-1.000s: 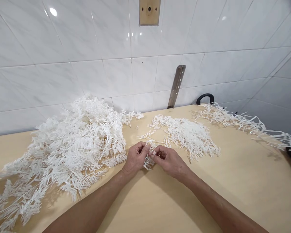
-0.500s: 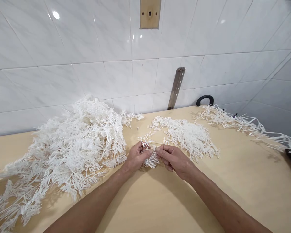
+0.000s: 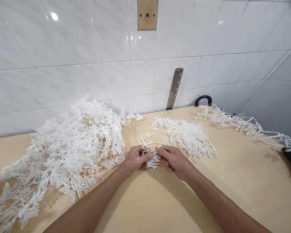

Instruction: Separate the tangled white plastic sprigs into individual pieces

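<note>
White sprig (image 3: 153,162): sits between both hands, right of the big heap (image 3: 79,142), near its edge; cannot tell whether lifted or resting on the counter (image 3: 232,191).
Left hand (image 3: 136,158): closed, with thumb pressed over curled fingers, gripping the sprig on the side nearer the big heap.
Right hand (image 3: 173,160): pinches the sprig's edge between thumb and forefinger, on the side farther from the big heap; exact strand too small to tell.
Weight and feel: looks very light and plastic-like; probably springy in the needles, stiffer in the stem, hardly slippery.
Weak spots: fine tips, likely to bend, snag on neighbouring strands or snap off under a hard pull.
Best hold: by the thicker stem, close to a fork, rather than by the needle ends.
Direction: needles fanning away from the tiled wall (image 3: 82,84), below the fingertips; thin forked stem poking wallward above the left hand, join hidden by fingers.
Long axis: seems to run roughly from wall side to near side, crossways to the line from the big heap to the right hand.
Smaller pile (image 3: 190,137): lies flat, right of the big heap, beyond the sprig.
Bare stems (image 3: 235,121): lie tangled, farthest right of the big heap.
</note>
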Action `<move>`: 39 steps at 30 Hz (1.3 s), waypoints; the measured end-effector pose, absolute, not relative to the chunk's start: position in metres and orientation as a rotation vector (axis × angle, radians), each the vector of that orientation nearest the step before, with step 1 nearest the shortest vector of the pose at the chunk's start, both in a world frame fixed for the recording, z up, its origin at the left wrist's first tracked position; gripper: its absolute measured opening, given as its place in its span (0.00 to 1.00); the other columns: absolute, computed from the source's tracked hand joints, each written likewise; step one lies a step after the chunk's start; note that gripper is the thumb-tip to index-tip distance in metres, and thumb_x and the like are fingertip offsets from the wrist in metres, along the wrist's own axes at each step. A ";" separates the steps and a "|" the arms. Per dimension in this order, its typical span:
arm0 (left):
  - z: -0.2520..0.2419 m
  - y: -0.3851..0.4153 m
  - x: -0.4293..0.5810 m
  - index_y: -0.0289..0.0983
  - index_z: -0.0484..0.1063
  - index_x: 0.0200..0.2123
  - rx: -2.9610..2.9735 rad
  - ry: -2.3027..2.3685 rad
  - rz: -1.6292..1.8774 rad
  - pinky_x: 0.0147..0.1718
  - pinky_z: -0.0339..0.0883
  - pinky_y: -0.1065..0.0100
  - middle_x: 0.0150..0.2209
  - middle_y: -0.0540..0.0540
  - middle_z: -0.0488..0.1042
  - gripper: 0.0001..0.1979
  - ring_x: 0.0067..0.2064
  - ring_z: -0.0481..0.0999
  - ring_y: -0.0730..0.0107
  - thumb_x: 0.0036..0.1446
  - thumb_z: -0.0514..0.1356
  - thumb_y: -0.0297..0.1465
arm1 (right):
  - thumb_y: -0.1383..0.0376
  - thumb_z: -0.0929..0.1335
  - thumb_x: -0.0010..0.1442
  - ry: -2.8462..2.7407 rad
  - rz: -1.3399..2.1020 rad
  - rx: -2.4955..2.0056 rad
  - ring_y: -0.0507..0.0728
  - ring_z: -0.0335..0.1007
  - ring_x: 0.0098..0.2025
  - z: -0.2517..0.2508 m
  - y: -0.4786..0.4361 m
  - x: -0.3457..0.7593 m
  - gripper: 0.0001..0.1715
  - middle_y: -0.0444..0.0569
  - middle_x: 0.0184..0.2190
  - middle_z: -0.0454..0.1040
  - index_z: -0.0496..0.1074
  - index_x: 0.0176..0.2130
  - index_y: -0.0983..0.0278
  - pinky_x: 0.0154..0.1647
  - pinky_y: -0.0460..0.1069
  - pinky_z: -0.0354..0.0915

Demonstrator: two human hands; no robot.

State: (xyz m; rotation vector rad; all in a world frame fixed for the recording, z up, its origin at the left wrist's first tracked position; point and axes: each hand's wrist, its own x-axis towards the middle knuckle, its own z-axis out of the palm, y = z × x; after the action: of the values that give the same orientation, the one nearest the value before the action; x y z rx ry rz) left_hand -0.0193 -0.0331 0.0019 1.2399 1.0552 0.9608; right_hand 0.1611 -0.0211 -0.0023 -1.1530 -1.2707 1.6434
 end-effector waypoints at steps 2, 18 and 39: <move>0.003 -0.033 -0.020 0.34 0.71 0.28 1.272 1.074 0.921 0.15 0.53 0.74 0.16 0.54 0.64 0.21 0.16 0.61 0.79 0.46 0.68 0.47 | 0.45 0.71 0.54 -1.274 1.635 -1.165 0.46 0.46 0.15 -0.002 -0.021 0.161 0.28 0.36 0.13 0.56 0.60 0.22 0.62 0.11 0.43 0.45; 0.002 -0.033 -0.021 0.34 0.70 0.21 1.356 1.132 0.831 0.16 0.56 0.74 0.16 0.50 0.68 0.23 0.17 0.65 0.76 0.50 0.64 0.50 | 0.47 0.71 0.54 -1.214 1.655 -1.176 0.46 0.47 0.14 -0.004 -0.021 0.158 0.26 0.36 0.12 0.56 0.60 0.22 0.61 0.11 0.43 0.46; 0.004 -0.034 -0.018 0.35 0.63 0.24 1.493 0.997 0.903 0.25 0.52 0.73 0.22 0.54 0.57 0.20 0.26 0.57 0.77 0.58 0.59 0.44 | 0.63 0.67 0.62 -1.889 0.541 -0.950 0.53 0.72 0.33 0.009 -0.020 0.172 0.07 0.50 0.41 0.76 0.76 0.39 0.60 0.26 0.46 0.68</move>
State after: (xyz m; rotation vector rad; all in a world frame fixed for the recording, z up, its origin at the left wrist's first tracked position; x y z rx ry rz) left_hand -0.0181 -0.0338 0.0037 1.4929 0.9970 0.9033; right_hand 0.1724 -0.0205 0.0092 -0.9504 -1.8894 0.5405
